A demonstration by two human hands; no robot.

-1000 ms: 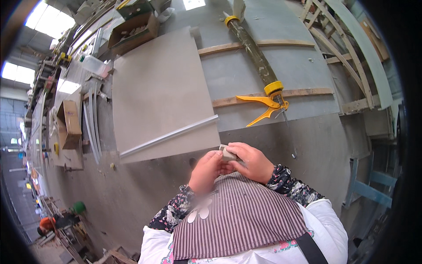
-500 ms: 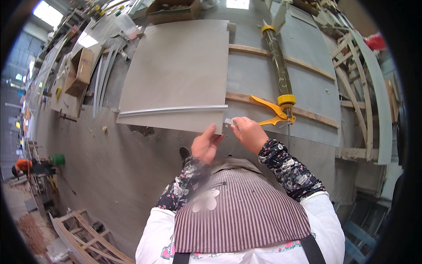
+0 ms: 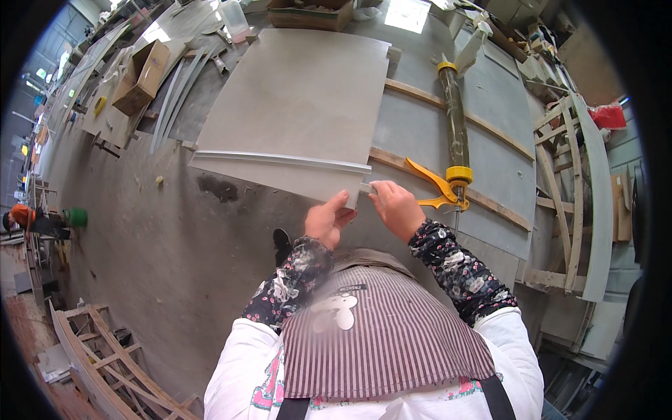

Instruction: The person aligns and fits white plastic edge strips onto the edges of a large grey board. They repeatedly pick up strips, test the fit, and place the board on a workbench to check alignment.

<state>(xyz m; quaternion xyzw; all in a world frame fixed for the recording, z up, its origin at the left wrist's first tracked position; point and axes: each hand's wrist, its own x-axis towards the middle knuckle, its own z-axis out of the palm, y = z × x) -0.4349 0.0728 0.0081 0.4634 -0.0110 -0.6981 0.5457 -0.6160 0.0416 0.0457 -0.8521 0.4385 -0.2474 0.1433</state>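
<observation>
A large flat grey-beige panel (image 3: 301,91) lies on the worktable, its near right corner jutting over the front edge. My left hand (image 3: 325,218) is closed on that corner, thumb on top and fingers beneath. Between the fingertips of my right hand (image 3: 399,208) is a small pale block (image 3: 367,188), held right at the panel's right edge; whether it touches cannot be made out. A thin silvery metal strip (image 3: 280,161) runs across the panel close to its near side. To the right of my right hand lies a caulking gun (image 3: 455,126) with yellow handle and caps.
Wooden battens (image 3: 490,127) lie across the grey tabletop under the gun. Cardboard boxes (image 3: 142,75) stand at the left and at the back. Curved wooden frames (image 3: 570,196) stand at the right, another (image 3: 105,350) at lower left. A person in orange (image 3: 22,215) is far left.
The view has shifted a little. My right hand has brought the small pale block closer against the panel's edge. My left hand keeps its hold on the corner.
</observation>
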